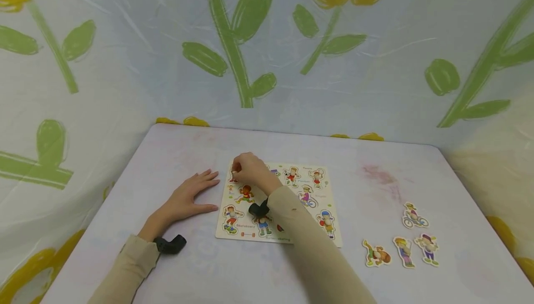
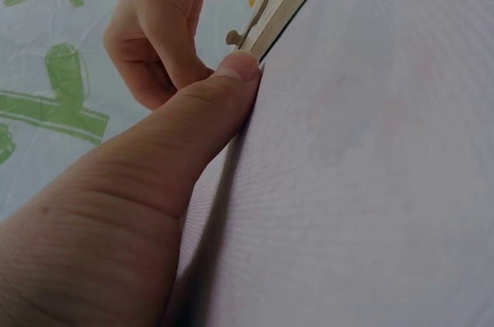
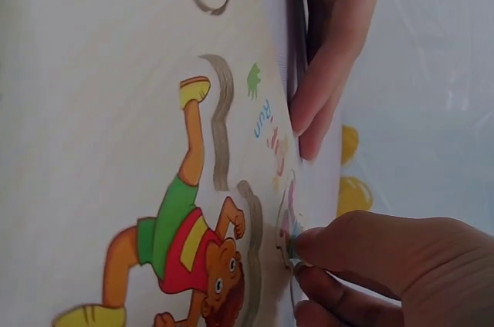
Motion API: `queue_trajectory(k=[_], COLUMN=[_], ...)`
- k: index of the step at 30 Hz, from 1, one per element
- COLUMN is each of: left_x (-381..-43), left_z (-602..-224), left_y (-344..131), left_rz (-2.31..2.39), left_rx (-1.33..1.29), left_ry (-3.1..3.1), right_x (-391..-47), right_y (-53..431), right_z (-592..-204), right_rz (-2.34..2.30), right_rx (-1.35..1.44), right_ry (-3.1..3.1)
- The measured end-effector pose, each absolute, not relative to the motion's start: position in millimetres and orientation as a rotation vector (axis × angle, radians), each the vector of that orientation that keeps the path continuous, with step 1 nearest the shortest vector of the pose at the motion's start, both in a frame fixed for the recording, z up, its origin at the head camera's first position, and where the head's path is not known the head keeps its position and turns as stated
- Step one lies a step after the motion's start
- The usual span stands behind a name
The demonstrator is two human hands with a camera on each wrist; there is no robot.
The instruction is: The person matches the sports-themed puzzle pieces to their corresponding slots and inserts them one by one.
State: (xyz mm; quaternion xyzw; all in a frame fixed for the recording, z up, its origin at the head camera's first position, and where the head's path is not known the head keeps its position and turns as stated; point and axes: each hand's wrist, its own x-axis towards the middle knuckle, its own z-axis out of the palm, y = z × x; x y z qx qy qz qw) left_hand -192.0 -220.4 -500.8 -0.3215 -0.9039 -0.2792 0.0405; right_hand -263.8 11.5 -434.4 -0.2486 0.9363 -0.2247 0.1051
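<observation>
Right sleeve (image 1: 321, 253) points toward eleven o'clock; right hand (image 1: 252, 170) pinches a piece (image 3: 288, 215) at its nine o'clock, axis mostly covered, by the board's (image 1: 323, 204) ten-o'clock corner; left hand (image 1: 189, 198), spread, lies farther, at eight.

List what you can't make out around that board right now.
- Head view: the lower middle of the board, covered by the right sleeve.
- Head view: the pale word beside the cyclist, too faint and small.
- Right wrist view: much of the puzzle piece, hidden by the right hand.
- Left wrist view: right fingertips, behind the left hand.
</observation>
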Motion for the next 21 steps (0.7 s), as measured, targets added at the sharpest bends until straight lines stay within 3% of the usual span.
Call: queue_trajectory(k=[21], left_x=[-191], left_z=[-500], left_y=[-219], left_rz=[-0.851], left_rx=[-0.990], left_ry=[-2.763], right_x=[-227], right_y=[32], right_z=[-401], right_rz=[-0.536], right_rx=[-0.898], right_ry=[2.725])
